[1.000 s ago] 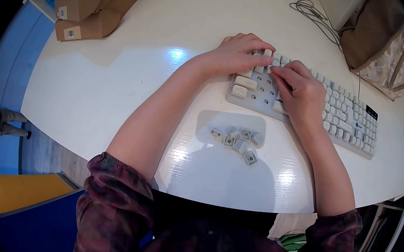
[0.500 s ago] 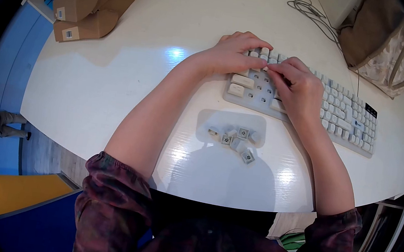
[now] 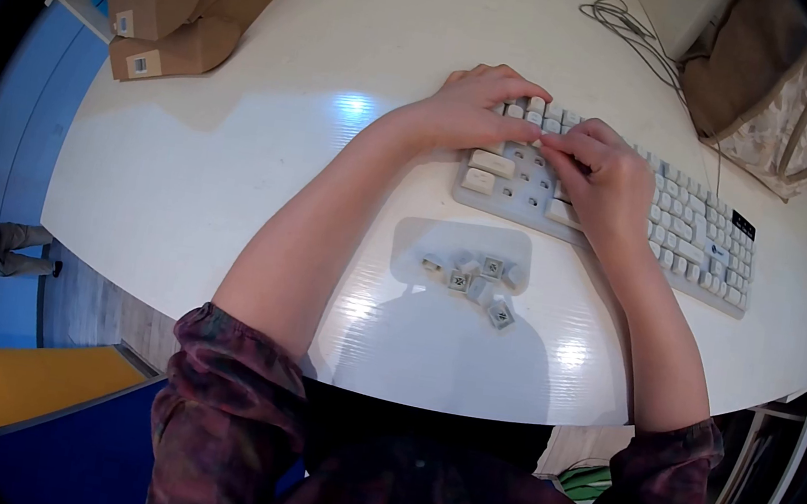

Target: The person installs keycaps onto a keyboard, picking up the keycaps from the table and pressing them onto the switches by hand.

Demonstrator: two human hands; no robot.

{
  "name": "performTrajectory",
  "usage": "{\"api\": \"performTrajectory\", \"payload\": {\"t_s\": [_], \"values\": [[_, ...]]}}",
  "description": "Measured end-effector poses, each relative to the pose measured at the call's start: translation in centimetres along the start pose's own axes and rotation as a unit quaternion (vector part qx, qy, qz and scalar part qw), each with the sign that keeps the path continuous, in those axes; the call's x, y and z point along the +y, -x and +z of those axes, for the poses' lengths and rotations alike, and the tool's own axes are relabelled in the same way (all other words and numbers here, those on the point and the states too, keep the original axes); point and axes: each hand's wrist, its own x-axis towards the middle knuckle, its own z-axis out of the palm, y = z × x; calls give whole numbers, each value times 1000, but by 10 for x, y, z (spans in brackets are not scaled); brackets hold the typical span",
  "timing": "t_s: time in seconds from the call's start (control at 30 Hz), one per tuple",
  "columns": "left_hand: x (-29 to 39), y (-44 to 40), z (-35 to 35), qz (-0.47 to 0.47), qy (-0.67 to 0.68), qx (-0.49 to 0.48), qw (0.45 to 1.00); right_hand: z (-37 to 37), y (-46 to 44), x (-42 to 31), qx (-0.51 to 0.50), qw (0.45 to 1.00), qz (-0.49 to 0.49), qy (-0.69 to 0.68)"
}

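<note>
I find the keyboard (image 3: 689,227) directly beneath both grips, its longer run extending rightward of the right grip (image 3: 611,185). That grip's fingertips are pinched together at a key; I cannot tell whether they grasp it. My left grip (image 3: 477,105) has thumb and forefinger parted over the keys; any hold is hidden. Loose keycaps (image 3: 481,292) lie on the tabletop (image 3: 179,194), bodyward of both grips.

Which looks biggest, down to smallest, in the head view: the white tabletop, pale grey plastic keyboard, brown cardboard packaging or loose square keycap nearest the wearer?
1. White tabletop
2. Pale grey plastic keyboard and brown cardboard packaging: unsure, as the keyboard is partly covered and the packaging cut off
3. Loose square keycap
</note>
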Motion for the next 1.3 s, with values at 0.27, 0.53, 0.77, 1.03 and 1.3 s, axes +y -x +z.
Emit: {"api": "performTrajectory", "payload": {"t_s": [0.27,0.53,0.77,1.03,1.3], "values": [[-5,-2,4,11,3,22,1000,-9,7,-3,14,994,-84,70],[2,2,6,0,-21,37,999,-10,10,0,9,993,-110,44],[-2,-1,6,7,-20,33,999,-8,9,4,13,996,-92,10],[0,-1,6,-12,-17,24,999,-4,3,9,-5,998,-20,-60],[-4,-2,4,-12,99,15,995,-1,-9,3,-42,984,116,-125]]}}
